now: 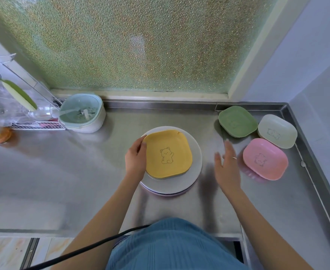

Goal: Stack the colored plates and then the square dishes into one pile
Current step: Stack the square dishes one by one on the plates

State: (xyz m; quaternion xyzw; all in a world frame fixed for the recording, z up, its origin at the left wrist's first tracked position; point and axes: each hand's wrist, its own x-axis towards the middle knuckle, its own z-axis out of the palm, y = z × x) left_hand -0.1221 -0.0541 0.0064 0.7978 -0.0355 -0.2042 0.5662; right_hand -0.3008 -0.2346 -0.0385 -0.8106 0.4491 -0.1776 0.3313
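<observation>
Pile: I am keeping the round plates [196, 162] stacked in the middle of the table [82, 172], right in front of me, so every dish has one central place to go; a white plate is showing on top and a pinkish rim is peeking out at the bottom.
Yellow dish: the yellow square dish [168, 153] is sitting on top of the white plate, roughly centred and turned a little askew; it has rounded corners and a small bear drawn in its middle.
Left hand: my left hand [136, 159] is curling around the yellow dish's left edge, fingers on the rim, I judge to steady and square it on the pile.
Right hand: my right hand [227, 164] is hovering open and empty, fingers spread, between the pile and the pink dish, likely heading for the next one.
Waiting dishes: the pink square dish [265, 159] is lying just beside my right hand; the green square dish [237, 121] and the cream square dish [277, 131] are lying behind it near the table's far right corner, all three close together and within easy reach.
Progress: I judge the plates are done and one of four square dishes is on.
</observation>
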